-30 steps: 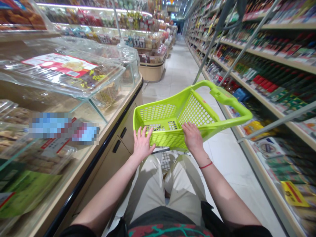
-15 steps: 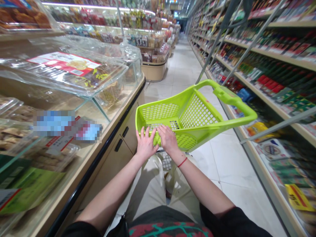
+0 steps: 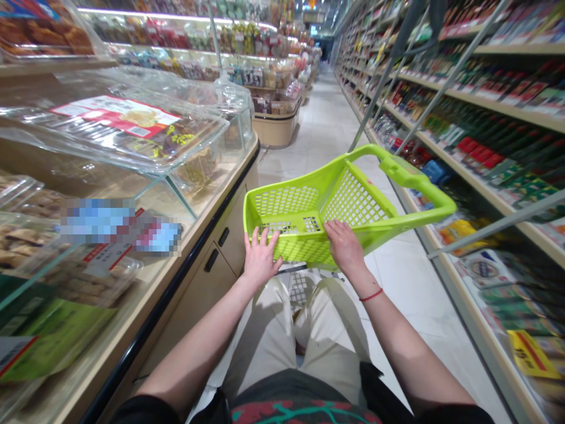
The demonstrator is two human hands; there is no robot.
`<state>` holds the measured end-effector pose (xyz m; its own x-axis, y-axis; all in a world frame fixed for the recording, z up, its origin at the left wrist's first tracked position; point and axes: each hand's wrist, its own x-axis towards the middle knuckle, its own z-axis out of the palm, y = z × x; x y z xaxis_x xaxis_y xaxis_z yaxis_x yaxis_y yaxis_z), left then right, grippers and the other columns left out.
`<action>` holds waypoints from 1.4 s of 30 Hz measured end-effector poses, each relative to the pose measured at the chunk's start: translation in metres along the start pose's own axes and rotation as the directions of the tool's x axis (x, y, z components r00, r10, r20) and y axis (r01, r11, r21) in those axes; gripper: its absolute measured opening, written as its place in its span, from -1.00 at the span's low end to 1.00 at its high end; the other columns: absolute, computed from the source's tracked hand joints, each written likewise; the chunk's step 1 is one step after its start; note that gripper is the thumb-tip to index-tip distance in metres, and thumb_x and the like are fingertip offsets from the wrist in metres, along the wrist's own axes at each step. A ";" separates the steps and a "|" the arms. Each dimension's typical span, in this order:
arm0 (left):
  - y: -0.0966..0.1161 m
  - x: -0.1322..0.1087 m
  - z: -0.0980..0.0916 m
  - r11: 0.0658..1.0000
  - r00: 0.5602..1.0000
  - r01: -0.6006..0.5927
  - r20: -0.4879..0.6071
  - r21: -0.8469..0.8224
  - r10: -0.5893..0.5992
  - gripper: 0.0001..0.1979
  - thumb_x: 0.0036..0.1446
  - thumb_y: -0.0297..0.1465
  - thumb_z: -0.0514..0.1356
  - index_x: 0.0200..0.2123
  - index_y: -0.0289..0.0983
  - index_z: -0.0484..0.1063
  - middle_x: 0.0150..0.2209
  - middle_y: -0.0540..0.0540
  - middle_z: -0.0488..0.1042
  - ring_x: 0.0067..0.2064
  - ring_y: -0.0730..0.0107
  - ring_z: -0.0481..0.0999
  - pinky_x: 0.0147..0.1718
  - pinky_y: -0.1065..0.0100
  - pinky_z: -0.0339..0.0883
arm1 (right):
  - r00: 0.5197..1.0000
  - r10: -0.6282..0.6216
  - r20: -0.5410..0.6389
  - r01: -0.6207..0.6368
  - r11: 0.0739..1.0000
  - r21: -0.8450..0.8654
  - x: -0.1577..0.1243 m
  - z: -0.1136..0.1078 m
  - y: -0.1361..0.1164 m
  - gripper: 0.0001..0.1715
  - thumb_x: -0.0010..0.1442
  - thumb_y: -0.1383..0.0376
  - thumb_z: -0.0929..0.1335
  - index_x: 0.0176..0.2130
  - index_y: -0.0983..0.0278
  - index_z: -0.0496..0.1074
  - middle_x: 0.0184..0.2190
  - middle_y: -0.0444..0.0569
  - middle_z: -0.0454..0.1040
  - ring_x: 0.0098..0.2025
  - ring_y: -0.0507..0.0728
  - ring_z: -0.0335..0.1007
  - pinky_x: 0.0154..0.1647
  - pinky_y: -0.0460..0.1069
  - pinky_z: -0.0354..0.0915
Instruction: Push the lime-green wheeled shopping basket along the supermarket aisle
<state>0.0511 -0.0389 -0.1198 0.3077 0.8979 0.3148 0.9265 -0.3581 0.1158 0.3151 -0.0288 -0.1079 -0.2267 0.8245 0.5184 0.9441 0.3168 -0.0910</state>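
Note:
A lime-green plastic shopping cart [image 3: 291, 200] with a perforated basket stands crosswise in front of me, its looped handle [image 3: 424, 182] off to the right. My left hand [image 3: 261, 257] grips the near rim close to the left corner, fingers spread over the edge and thumb outside. Farther right along that rim, my right hand [image 3: 346, 247] has its fingers bent over the edge, held close together. A red string bracelet [image 3: 371, 295] circles the right wrist. Part of the near basket wall is hidden behind my hands.
On the left, a wooden display counter [image 3: 194, 268] with a black edge bears clear food boxes [image 3: 145, 135] and glass panels. Stocked shelves [image 3: 498, 106] line the right side, with slanted metal bars before them. A tiled aisle [image 3: 324, 100] runs ahead past another counter [image 3: 273, 126].
My right hand has slid right along the cart's near rim, away from my left hand. The left hand stays near the corner, and the cart has barely moved.

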 end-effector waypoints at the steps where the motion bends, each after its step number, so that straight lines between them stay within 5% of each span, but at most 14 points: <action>1: -0.001 0.000 0.001 1.000 1.000 -0.002 -0.001 -0.007 0.002 -0.20 0.05 -0.20 0.25 0.34 -0.19 0.09 0.31 -0.30 0.20 0.38 -0.28 0.01 0.32 -0.29 -0.26 | 1.000 0.016 -0.017 -0.016 1.000 -0.011 -0.001 -0.002 0.006 -0.48 0.24 0.53 0.20 0.12 0.35 0.45 0.13 0.14 0.48 0.24 0.25 0.32 0.32 0.25 0.15; 5: -0.003 0.000 0.003 0.999 1.000 -0.004 -0.011 -0.035 0.004 -0.12 0.06 -0.19 0.22 0.38 -0.33 -0.02 0.33 -0.30 0.19 0.39 -0.20 -0.02 0.36 -0.19 -0.31 | 0.998 0.044 -0.053 -0.045 0.999 -0.020 0.000 0.003 0.002 -0.49 0.25 0.54 0.19 0.11 0.39 0.45 0.11 0.16 0.49 0.24 0.26 0.33 0.32 0.23 0.17; 14: -0.003 0.000 0.001 1.000 1.000 -0.011 0.006 -0.011 0.011 -0.21 0.05 -0.16 0.21 0.30 -0.34 0.10 0.32 -0.30 0.21 0.40 -0.12 0.02 0.38 -0.14 -0.29 | 0.998 -0.052 0.023 0.049 0.990 0.135 0.020 0.043 -0.085 -0.51 0.27 0.52 0.18 0.12 0.44 0.44 0.13 0.17 0.47 0.25 0.24 0.30 0.34 0.18 0.14; 20: -0.004 0.000 0.003 1.000 1.000 -0.016 -0.005 -0.018 0.016 -0.26 0.09 -0.16 0.18 0.29 -0.35 0.13 0.30 -0.32 0.22 0.39 -0.12 0.04 0.37 -0.15 -0.26 | 0.988 -0.137 0.074 0.120 0.972 0.200 0.031 0.049 -0.107 -0.50 0.32 0.40 0.19 0.18 0.43 0.39 0.18 0.19 0.42 0.27 0.24 0.27 0.35 0.19 0.10; 27: -0.003 0.000 0.005 1.000 1.000 0.007 -0.008 -0.002 -0.007 -0.28 0.06 -0.18 0.20 0.25 -0.33 0.19 0.28 -0.31 0.25 0.36 -0.17 0.07 0.36 -0.17 -0.24 | 0.987 -0.159 0.037 0.151 0.975 0.161 0.024 0.045 -0.090 -0.52 0.32 0.46 0.19 0.15 0.38 0.42 0.14 0.12 0.47 0.23 0.20 0.31 0.33 0.17 0.14; 37: -0.001 0.000 0.005 1.000 1.000 0.028 -0.005 0.002 -0.028 -0.30 0.06 -0.18 0.21 0.25 -0.31 0.19 0.27 -0.33 0.25 0.35 -0.25 0.07 0.32 -0.29 -0.18 | 0.998 0.007 -0.062 -0.011 0.998 -0.061 0.001 0.011 -0.008 -0.53 0.27 0.48 0.24 0.12 0.29 0.45 0.12 0.05 0.50 0.32 0.29 0.18 0.35 0.33 0.03; 42: -0.001 0.000 0.006 1.000 1.000 0.027 -0.003 0.003 -0.027 -0.27 0.06 -0.15 0.22 0.25 -0.33 0.19 0.27 -0.35 0.24 0.35 -0.25 0.06 0.32 -0.29 -0.18 | 0.989 0.043 -0.144 -0.050 0.998 -0.046 -0.002 0.021 -0.016 -0.52 0.27 0.51 0.20 0.10 0.36 0.46 0.11 0.10 0.50 0.27 0.28 0.27 0.33 0.27 0.12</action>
<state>0.0512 -0.0373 -0.1258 0.2819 0.9066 0.3141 0.9351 -0.3329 0.1215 0.2954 -0.0256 -0.1251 -0.1494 0.7615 0.6307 0.9642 0.2535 -0.0776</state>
